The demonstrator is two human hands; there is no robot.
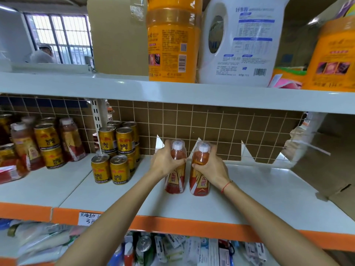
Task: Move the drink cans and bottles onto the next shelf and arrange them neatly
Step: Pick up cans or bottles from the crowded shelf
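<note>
Holding two upright bottles side by side on the shelf (249, 189), right of the stacked cans (113, 150), we clamp our left hand (165, 160) round the left bottle (175, 177) and our right hand (212, 166) round the right bottle (199, 181), long axes vertical.

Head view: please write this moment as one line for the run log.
left hand grips left bottle | right hand grips right bottle | both bottles upright on shelf | cans stand left

Bright, even light; daylight glares through the barred window (61, 37), and wide-angle edges bend and blur.
</note>
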